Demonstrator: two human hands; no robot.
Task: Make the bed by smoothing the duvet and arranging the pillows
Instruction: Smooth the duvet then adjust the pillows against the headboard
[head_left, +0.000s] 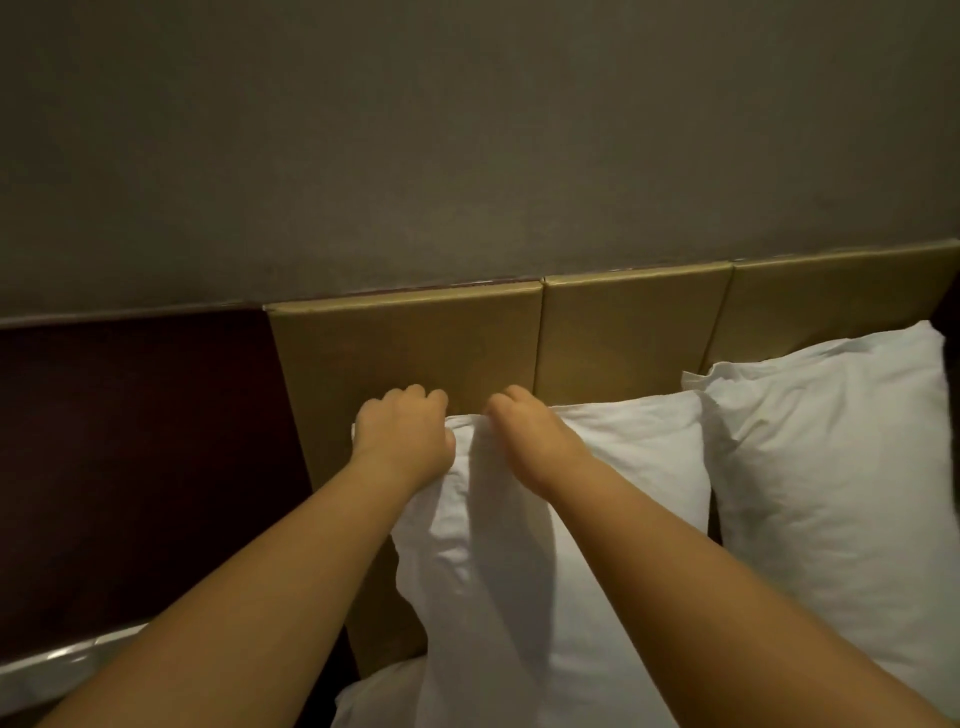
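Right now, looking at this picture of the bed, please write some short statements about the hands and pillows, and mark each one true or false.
1. Both hands grip the top edge of the nearer pillow. True: the left hand and right hand are closed on it.
2. Only one pillow is in view. False: a second pillow stands to the right.
3. The held pillow stands against the tan headboard. True.
4. The person wears long sleeves. False: both forearms are bare.
5. The pillows are dark red. False: they are white.
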